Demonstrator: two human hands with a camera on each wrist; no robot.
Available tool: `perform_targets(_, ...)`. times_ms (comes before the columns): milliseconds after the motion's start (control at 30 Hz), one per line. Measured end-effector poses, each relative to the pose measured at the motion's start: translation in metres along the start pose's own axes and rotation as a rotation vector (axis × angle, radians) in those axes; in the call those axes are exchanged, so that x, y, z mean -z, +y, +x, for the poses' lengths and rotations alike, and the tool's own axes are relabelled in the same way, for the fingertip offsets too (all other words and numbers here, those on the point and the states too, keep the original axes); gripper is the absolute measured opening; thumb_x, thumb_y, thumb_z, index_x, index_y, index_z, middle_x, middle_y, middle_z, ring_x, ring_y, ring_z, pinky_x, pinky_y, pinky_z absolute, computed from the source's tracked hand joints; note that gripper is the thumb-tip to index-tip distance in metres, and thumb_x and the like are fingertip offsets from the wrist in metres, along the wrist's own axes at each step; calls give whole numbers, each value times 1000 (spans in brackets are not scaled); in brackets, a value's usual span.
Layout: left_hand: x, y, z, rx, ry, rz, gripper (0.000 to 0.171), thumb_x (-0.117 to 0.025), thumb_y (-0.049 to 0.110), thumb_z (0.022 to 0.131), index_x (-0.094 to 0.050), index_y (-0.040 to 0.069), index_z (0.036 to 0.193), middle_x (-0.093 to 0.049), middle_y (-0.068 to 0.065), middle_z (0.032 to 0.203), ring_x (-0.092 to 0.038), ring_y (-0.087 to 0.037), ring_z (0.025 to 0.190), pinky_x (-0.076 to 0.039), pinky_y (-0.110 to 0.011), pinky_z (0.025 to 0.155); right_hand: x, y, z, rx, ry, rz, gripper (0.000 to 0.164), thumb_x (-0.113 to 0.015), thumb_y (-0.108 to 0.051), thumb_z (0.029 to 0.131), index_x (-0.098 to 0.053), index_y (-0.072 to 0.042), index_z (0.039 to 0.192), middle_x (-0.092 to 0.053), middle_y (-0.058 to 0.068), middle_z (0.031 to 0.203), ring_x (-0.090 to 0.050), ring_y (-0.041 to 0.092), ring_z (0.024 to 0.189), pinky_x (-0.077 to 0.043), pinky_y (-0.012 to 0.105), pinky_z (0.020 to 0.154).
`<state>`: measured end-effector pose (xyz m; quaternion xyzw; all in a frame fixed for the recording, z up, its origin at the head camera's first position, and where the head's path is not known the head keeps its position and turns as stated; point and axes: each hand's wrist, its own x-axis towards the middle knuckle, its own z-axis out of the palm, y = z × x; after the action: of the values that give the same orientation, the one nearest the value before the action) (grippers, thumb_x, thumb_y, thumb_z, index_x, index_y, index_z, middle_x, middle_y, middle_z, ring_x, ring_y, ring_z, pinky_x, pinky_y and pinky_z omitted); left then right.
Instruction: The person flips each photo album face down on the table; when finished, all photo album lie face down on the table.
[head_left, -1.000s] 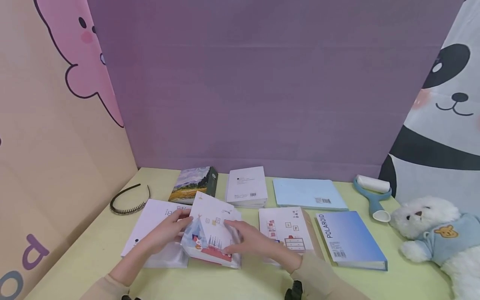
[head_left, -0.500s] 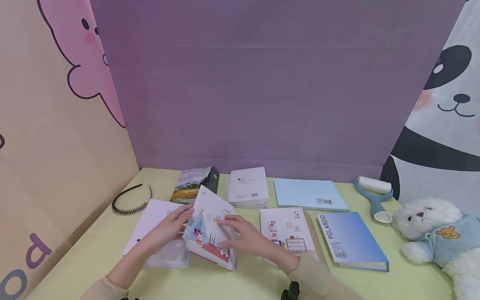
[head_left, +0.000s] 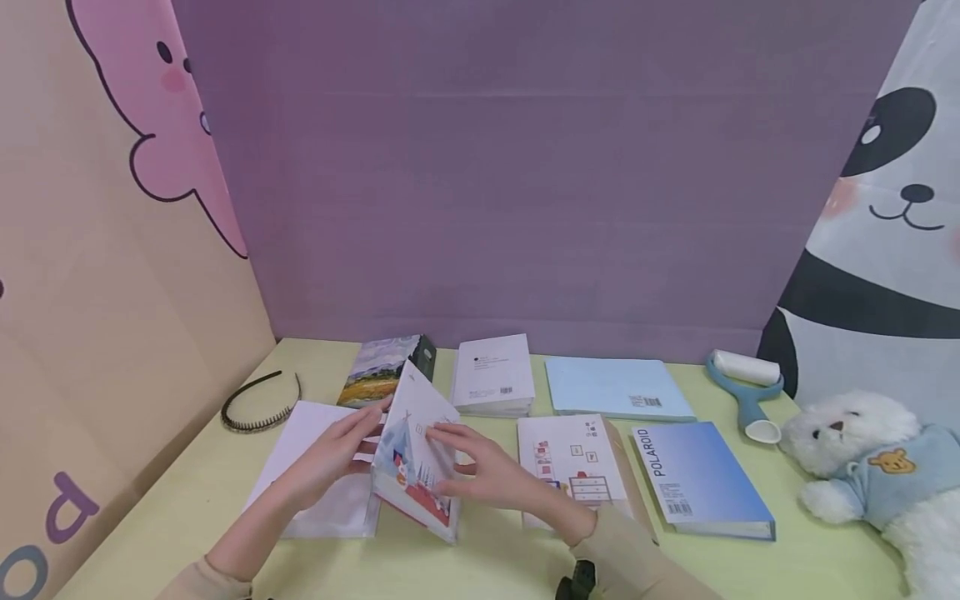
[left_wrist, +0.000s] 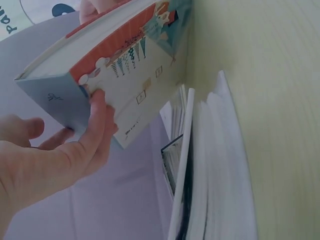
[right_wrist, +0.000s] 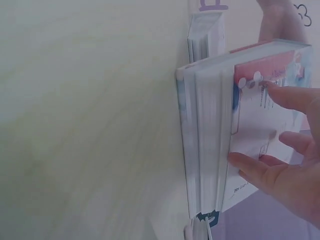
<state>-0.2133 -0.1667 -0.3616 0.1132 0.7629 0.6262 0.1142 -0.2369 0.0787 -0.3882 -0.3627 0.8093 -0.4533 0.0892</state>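
A thick illustrated album (head_left: 414, 471) stands tilted on edge between both hands, its printed cover facing right. At its blue-grey spine (left_wrist: 52, 97) is the left hand (head_left: 327, 458), whose fingers touch the far cover in the left wrist view; the thumb lies apart from the album. From the other side, the right hand (head_left: 487, 467) lays extended fingertips on the near cover, as the right wrist view shows. White page edges (right_wrist: 212, 135) face the right wrist camera. Beneath the left hand lies a white album (head_left: 330, 508), partly covered by that arm.
Behind are a landscape-covered album (head_left: 382, 367), a white album (head_left: 493, 371) and a light-blue one (head_left: 618, 385). To the right lie a drawer-printed album (head_left: 573, 458), a blue Polaroid album (head_left: 701, 479), a lint roller (head_left: 748, 396) and a plush bear (head_left: 885, 475). A headband (head_left: 258, 404) sits left.
The illustrated album has turned from lying nearly face up to standing steeply on edge. Both hands stay on it, the right hand shifting slightly left.
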Motion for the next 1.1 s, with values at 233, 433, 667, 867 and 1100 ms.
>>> perform_targets(233,0,1,0,-56,66,21,47,-41,31,101,-34,20,146,-49,-15,137,-58,-22,112,-50,-38,93,-8,-4,5,32,34,119,49,-58,-17,94,-45,-5,139,-30,17,149,-34,35,134,-49,32,94)
perform_targets(433,0,3,-2,-75,92,47,46,-42,25,101,-35,23,146,-54,-14,127,-59,-19,110,-49,-40,94,-10,-9,9,25,72,64,44,-55,-22,95,-49,-5,136,-35,17,147,-38,35,133,-49,31,95)
perform_targets(667,-1,3,-2,-94,101,18,46,-45,29,100,-36,25,145,-47,-14,138,-49,-27,124,-46,-44,98,-13,-15,11,-23,69,70,47,-51,-28,97,-46,-7,138,-31,13,152,-32,31,138,-37,47,107)
perform_targets(867,-3,2,0,-111,101,-4,49,-50,30,97,-35,23,144,-40,-14,143,-44,-31,128,-49,-43,94,-15,-21,16,-109,56,338,52,-46,-33,99,-42,4,135,-24,19,153,-38,36,133,-49,45,94)
perform_targets(1100,-9,2,4,-118,51,-20,56,-59,29,93,-36,18,142,-39,-13,140,-46,-32,126,-51,-42,92,-12,-25,16,-186,101,496,62,-44,-44,98,-32,1,139,-33,21,147,-35,39,134,-51,49,89)
